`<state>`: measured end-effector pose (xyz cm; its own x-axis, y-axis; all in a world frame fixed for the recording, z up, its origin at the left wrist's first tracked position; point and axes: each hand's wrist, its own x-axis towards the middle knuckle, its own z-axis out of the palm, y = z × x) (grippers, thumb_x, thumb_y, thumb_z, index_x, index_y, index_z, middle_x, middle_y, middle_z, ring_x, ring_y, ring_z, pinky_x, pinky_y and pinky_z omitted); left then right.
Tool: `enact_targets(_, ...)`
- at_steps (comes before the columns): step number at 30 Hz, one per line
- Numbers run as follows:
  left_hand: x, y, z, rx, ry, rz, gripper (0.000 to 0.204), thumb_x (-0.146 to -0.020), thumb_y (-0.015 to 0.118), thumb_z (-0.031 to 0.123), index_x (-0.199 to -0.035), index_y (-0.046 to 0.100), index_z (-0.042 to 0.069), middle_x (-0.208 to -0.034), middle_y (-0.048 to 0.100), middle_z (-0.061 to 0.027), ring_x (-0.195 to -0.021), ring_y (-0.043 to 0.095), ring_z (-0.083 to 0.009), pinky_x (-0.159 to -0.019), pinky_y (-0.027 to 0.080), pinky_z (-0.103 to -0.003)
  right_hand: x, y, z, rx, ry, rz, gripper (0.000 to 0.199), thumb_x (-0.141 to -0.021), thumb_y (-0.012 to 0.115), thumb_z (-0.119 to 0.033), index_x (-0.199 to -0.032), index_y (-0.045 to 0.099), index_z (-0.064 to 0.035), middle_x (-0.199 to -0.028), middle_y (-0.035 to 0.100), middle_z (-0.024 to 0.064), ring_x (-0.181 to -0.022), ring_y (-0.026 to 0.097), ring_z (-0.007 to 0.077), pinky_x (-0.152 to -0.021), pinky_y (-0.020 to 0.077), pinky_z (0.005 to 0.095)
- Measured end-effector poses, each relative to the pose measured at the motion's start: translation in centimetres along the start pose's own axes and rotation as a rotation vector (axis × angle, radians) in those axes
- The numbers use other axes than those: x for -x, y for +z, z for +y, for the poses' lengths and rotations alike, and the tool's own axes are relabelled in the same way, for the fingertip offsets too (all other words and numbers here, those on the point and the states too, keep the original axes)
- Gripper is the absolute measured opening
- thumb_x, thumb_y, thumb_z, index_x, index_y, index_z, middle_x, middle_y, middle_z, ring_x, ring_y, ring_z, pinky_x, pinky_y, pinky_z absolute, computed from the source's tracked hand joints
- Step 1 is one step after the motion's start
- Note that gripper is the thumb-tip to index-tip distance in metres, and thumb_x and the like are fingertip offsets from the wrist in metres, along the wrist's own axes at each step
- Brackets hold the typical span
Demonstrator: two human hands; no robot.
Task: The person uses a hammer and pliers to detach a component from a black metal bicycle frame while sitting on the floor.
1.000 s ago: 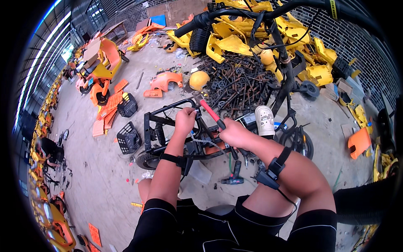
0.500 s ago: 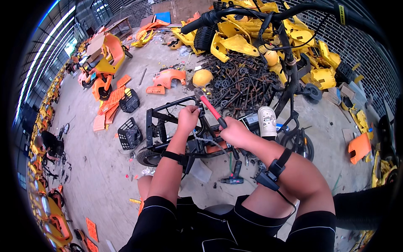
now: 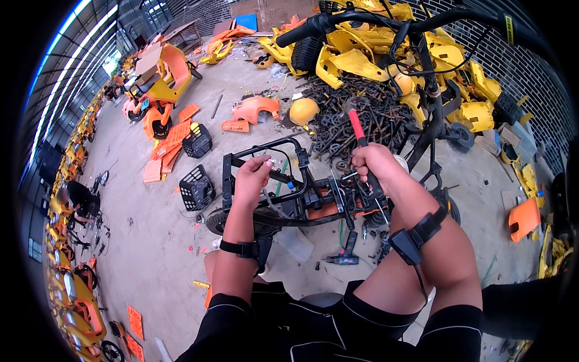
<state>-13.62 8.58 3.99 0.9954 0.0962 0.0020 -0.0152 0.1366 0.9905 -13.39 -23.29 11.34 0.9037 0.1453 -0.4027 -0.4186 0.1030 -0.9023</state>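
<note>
My right hand (image 3: 375,164) is wrapped round the black grip of a hammer (image 3: 357,128) with a red handle section, its metal head raised up and away from me. A black piece and a thin metal shaft (image 3: 380,210) show just below that hand; I cannot tell whether it holds them too. Over the rear of a stripped black scooter frame (image 3: 227,181), my left hand (image 3: 252,176) has thumb and forefinger pinched together. Whatever they hold is too small to name. The frame's handlebar (image 3: 338,21) reaches across the top right.
A cordless drill (image 3: 344,258) lies on the floor near my knees. Beyond the frame are a heap of rusty metal parts (image 3: 356,120), a pile of yellow panels (image 3: 356,63) and a yellow helmet (image 3: 303,111). Black baskets (image 3: 196,190) stand at left. A person (image 3: 78,196) crouches farther left.
My right hand has swung the hammer to the right, away from my left hand. My left hand has moved slightly left and down. The view has shifted a little.
</note>
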Motion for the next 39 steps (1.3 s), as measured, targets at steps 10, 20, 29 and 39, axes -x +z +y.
enact_targets(10, 7.4, 4.7, 8.8, 0.037, 0.380, 0.085, 0.016, -0.092, 0.071, 0.006, -0.107, 0.070, 0.001, -0.093, 0.064, -0.0018, -0.074, 0.053, -0.0046, -0.061, 0.040, -0.019, 2.8, 2.5, -1.0, -0.152, 0.002, -0.121, 0.007, -0.077, 0.053, -0.003, -0.084, 0.053, -0.0016, -0.070, 0.051, 0.0032, -0.048, 0.044, 0.0096, -0.042, 0.0387, 0.0270)
enact_targets(20, 10.0, 6.1, 11.6, -0.193, 0.728, 0.124, 0.015, -0.089, 0.071, -0.002, -0.103, 0.068, -0.003, -0.106, 0.063, -0.0083, -0.097, 0.058, -0.0125, -0.083, 0.047, -0.025, 6.1, 6.2, -3.0, -0.202, -0.029, -0.317, 0.025, -0.073, 0.051, 0.003, -0.098, 0.051, -0.0002, -0.080, 0.053, 0.0059, -0.051, 0.045, 0.0094, -0.043, 0.0386, 0.0266)
enact_targets(29, 5.6, 2.8, 4.8, -0.062, 0.233, 0.131, 0.015, -0.095, 0.069, 0.017, -0.104, 0.068, 0.005, -0.079, 0.060, 0.0056, -0.054, 0.038, -0.0005, -0.046, 0.026, -0.020, 4.7, 7.4, -2.4, -0.135, -0.006, -0.281, 0.011, -0.083, 0.056, -0.012, -0.075, 0.053, -0.0054, -0.059, 0.047, -0.0006, -0.046, 0.044, 0.0091, -0.041, 0.0349, 0.0272)
enact_targets(39, 1.2, -2.5, -4.4, -0.360, 0.006, 0.235, 0.025, -0.095, 0.066, 0.028, -0.103, 0.071, 0.005, -0.076, 0.062, 0.0009, -0.060, 0.047, -0.0062, -0.053, 0.036, -0.026, 5.2, 7.2, -1.9, -0.133, 0.060, -0.274, 0.005, -0.078, 0.056, -0.011, -0.079, 0.055, -0.0063, -0.058, 0.047, -0.0020, -0.046, 0.044, 0.0095, -0.042, 0.0348, 0.0257)
